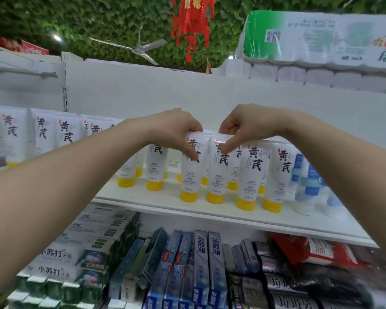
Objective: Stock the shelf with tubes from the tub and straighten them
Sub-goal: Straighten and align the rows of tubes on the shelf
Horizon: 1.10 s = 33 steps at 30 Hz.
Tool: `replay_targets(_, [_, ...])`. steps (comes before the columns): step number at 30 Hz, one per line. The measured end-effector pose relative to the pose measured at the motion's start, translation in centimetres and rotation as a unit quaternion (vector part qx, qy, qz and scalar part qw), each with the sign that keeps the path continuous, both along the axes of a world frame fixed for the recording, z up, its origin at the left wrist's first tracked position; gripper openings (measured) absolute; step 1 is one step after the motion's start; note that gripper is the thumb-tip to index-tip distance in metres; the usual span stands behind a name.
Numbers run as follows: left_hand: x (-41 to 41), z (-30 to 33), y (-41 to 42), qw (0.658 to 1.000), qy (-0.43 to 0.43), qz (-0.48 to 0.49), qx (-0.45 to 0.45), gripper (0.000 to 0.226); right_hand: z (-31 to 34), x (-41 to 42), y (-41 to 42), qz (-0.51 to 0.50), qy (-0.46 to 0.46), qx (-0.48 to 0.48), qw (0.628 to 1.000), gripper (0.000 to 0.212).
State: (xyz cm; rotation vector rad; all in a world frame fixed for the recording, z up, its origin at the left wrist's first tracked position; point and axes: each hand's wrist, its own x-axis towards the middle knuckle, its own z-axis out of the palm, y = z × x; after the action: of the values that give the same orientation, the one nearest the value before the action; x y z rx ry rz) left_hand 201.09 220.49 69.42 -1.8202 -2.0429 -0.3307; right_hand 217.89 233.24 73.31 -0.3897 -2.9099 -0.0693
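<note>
Two white tubes with yellow caps are held upright, cap down, at the front of the white shelf point(210, 214). The left tube point(191, 170) is pinched at its top by the left hand point(176, 128); the right tube point(218, 168) is pinched likewise by the right hand point(241, 123). The two tubes are seen touching side by side.

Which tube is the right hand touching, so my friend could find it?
Find the white shelf above the toothpaste boxes. In its front row of yellow-capped white tubes, take the second tube from the left. Only that one has the right hand pinching its top.
</note>
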Motion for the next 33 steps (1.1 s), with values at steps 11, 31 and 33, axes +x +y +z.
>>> replay_targets(11, [-2.7,0.3,0.9,0.999,0.029,0.017,0.001,0.038,-0.8,-2.2,0.6,-0.031,0.038,0.020,0.999,0.014])
replay_targets(31, [-3.9,0.3,0.5,1.000,-0.007,-0.024,0.000,0.035,-0.8,-3.8,0.2,-0.086,0.018,0.034,0.996,0.015])
replay_targets(33, [-3.8,0.2,0.5,1.000,-0.008,-0.020,-0.005,0.034,-0.8,-3.9,0.3,-0.084,0.018,0.039,0.996,0.015])
